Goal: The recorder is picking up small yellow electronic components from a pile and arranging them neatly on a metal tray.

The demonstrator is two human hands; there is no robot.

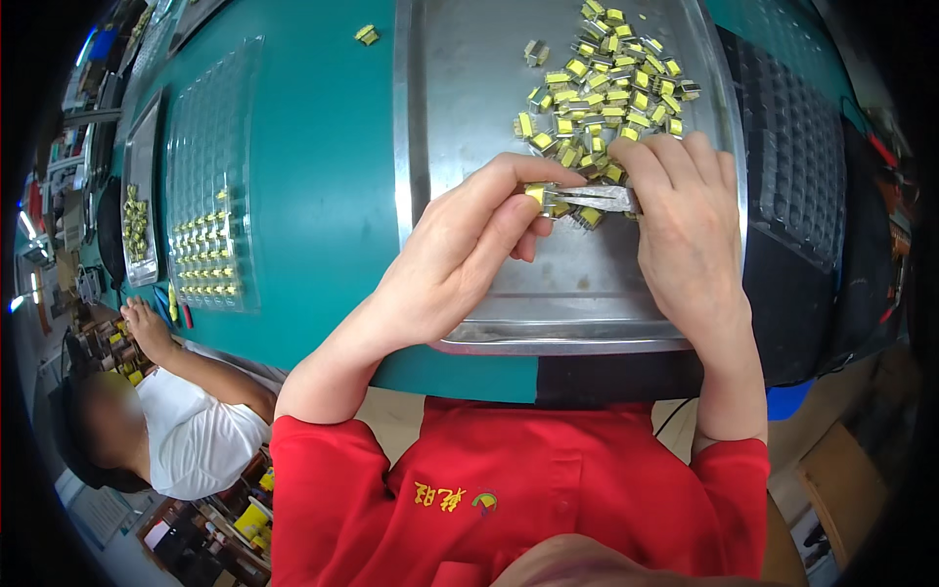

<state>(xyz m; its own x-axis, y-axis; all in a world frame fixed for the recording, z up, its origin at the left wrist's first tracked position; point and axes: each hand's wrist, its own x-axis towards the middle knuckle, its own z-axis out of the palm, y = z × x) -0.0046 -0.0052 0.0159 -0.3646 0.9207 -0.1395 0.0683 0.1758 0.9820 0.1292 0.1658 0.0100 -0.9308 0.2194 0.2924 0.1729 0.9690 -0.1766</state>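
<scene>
Between the thumb and fingers of my left hand [460, 240] is a small yellow-taped transformer [537, 195]. My right hand [690, 210] is closed around needle-nose pliers [611, 200], whose handles are hidden under the palm. The plier tips point left and reach the pin side of the transformer; whether they grip a pin is too small to tell. Both hands are over a metal tray [469, 127]. A loose pile of similar yellow transformers [616, 93] lies in the tray, just beyond my hands.
On the green mat [318, 176] at left is a clear blister tray [210, 137] with rows of transformers. A narrow metal tray [142, 186] stands beyond it. One transformer [366, 35] lies alone. Dark blister trays [792, 147] are at right. A co-worker [196, 421] sits at lower left.
</scene>
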